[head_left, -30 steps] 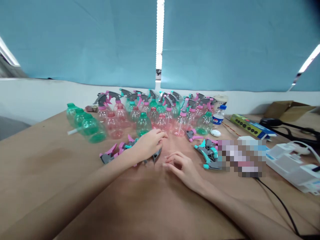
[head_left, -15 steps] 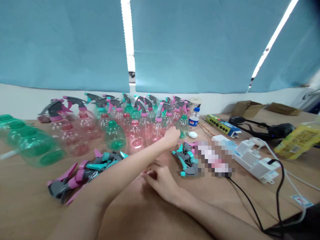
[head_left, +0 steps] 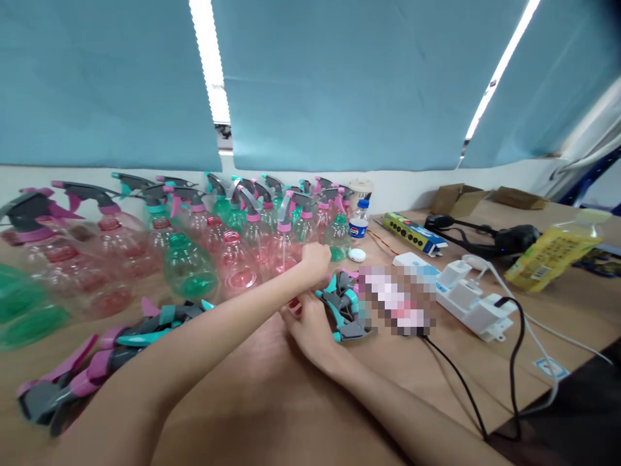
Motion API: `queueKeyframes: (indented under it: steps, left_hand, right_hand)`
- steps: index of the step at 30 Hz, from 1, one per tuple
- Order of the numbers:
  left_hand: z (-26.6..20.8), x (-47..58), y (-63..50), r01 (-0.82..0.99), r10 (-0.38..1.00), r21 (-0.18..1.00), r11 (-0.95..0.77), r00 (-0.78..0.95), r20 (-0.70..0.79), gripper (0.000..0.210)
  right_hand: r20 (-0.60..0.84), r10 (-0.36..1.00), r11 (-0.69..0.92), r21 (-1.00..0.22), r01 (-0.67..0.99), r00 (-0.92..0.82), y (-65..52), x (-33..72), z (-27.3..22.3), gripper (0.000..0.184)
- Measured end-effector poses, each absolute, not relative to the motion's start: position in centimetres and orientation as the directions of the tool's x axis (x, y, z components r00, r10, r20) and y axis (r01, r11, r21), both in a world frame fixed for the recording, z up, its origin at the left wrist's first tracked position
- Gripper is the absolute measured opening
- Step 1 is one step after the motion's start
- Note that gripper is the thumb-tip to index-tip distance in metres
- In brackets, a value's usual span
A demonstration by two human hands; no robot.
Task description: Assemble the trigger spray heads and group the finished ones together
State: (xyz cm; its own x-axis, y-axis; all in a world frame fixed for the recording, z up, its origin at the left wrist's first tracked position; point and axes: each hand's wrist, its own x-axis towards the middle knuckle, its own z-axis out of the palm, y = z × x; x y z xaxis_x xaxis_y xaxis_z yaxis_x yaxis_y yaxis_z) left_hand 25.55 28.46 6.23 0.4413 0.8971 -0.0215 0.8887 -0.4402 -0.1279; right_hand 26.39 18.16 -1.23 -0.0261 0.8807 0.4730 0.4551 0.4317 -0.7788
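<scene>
My left hand (head_left: 316,261) is closed, back toward me, in front of the standing spray bottles; what its fingers hold is hidden. Just below it, my right hand (head_left: 311,327) curls around a clear pink bottle (head_left: 294,305), of which only a small part shows between hand and left forearm. A pink spray bottle (head_left: 282,249) with a grey-and-pink trigger head stands behind my left hand. To the right of my hands lies a pile of teal-and-grey trigger spray heads (head_left: 343,307). More pink, teal and grey spray heads (head_left: 104,359) lie left of my left forearm.
Several pink and green bottles, some with spray heads, stand at the back left; an open green bottle (head_left: 189,268) is among them. On the right are a Pepsi bottle (head_left: 359,220), a white power strip (head_left: 466,298) with cables, a black headset (head_left: 509,239) and a yellow packet (head_left: 553,255).
The view has shifted right and closer, so the bottles sit further left in it. My hands remain close together, with more of the pink bottle showing by the right hand.
</scene>
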Motion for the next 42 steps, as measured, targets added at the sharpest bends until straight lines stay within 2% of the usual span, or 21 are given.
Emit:
queueKeyframes:
  steps: [5,9,11,12,15,17,21,25,29,32,36,42]
  left_hand:
    - [8.9,22.5,25.7,0.867,0.859,-0.090,-0.489,0.497,0.122,0.029]
    - [10.7,18.3,23.2,0.843,0.822,-0.051,-0.536,0.535,0.195,0.028]
    - [11.1,15.8,21.6,0.838,0.812,-0.023,-0.546,0.536,0.231,0.028]
    - [11.2,14.6,20.7,0.816,0.789,0.035,-0.577,0.546,0.280,0.029]
    - [10.6,11.3,17.6,0.800,0.780,0.162,-0.577,0.482,0.399,0.025]
    - [9.8,9.6,15.5,0.789,0.782,0.205,-0.579,0.466,0.413,0.026]
    - [7.8,7.6,12.1,0.788,0.838,0.359,-0.499,0.335,0.431,0.024]
    - [6.3,7.2,10.1,0.715,0.879,0.542,-0.441,0.223,0.420,0.023]
    - [5.1,7.7,9.1,0.646,0.913,0.665,-0.376,0.138,0.383,0.021]
    - [4.1,8.1,8.5,0.557,0.923,0.742,-0.374,0.140,0.360,0.023]
    - [2.9,8.2,8.0,0.457,0.921,0.801,-0.387,0.159,0.355,0.018]
    - [2.1,8.0,7.4,0.397,0.862,0.768,-0.503,0.167,0.478,0.018]
  right_hand:
    - [0.558,0.826,0.539,-0.742,0.398,-0.078,16.7,26.3,0.4,0.004]
    - [0.777,0.617,0.772,-0.567,0.287,-0.125,14.8,26.3,2.0,0.003]
    - [0.827,0.552,0.814,-0.506,0.285,-0.110,14.2,26.4,2.2,0.007]
    - [0.836,0.539,0.819,-0.493,0.294,-0.101,14.1,26.5,2.2,0.011]
    - [0.826,0.560,0.791,-0.509,0.340,-0.066,14.2,26.7,1.9,0.017]
    - [0.806,0.587,0.772,-0.528,0.353,-0.078,14.3,26.8,1.7,0.020]
    - [0.742,0.618,0.782,-0.547,0.300,-0.260,13.8,26.4,1.7,0.031]
    - [0.649,0.617,0.784,-0.553,0.281,-0.445,13.1,25.8,1.7,0.042]
    - [0.629,0.588,0.806,-0.511,0.299,-0.509,13.1,25.6,1.3,0.037]
    - [0.634,0.590,0.805,-0.505,0.310,-0.500,13.1,25.6,1.2,0.030]
    - [0.636,0.588,0.807,-0.504,0.307,-0.500,12.8,25.6,1.0,0.030]
    - [0.633,0.614,0.782,-0.570,0.252,-0.471,12.1,25.4,0.8,0.032]
